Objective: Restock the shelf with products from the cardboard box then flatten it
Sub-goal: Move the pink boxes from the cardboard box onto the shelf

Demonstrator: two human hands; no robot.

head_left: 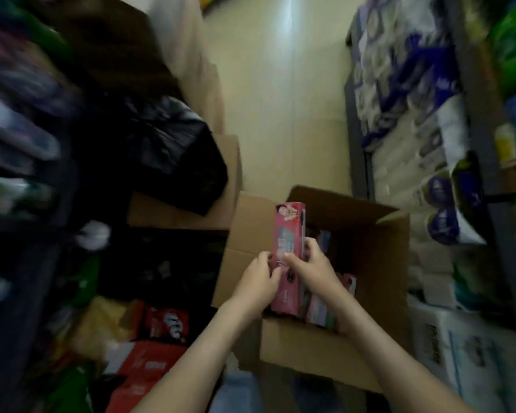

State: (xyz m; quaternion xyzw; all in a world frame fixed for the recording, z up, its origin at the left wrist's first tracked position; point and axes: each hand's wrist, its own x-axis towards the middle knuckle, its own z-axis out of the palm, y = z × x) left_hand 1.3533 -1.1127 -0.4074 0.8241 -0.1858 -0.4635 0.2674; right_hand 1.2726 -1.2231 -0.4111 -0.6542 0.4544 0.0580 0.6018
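Person standing over an open cardboard box [393, 263] on the floor, flaps up. Both hands are on one long pink product box [289, 231], held above the carton's left side w/ its long axis pointing away from them. Printed face is up, w/ a picture at the far end; text too blurry to read.

Left hand [259, 280] grips the near left edge, fingers curled round it. Right hand [310, 268] grasps the near right edge, thumb across the front, fingers wrapped round the side. So both are clamped on the same pkg.

More pink boxes [319, 311] lie inside the carton, approx. under the right wrist, packed side by side.

Left of the aisle: a shelf [18, 129], goods smeared by blur, can't tell what they are. Beside it a black plastic bag [173, 150] sits on a second carton [230, 174]. Red packets [161, 323] are piled lower left.

Right of the aisle: toilet-roll multipacks [414, 114] stacked along the wall, and a white printed carton [474, 353] near the person's right elbow. Pale tiled floor [280, 99] runs between.
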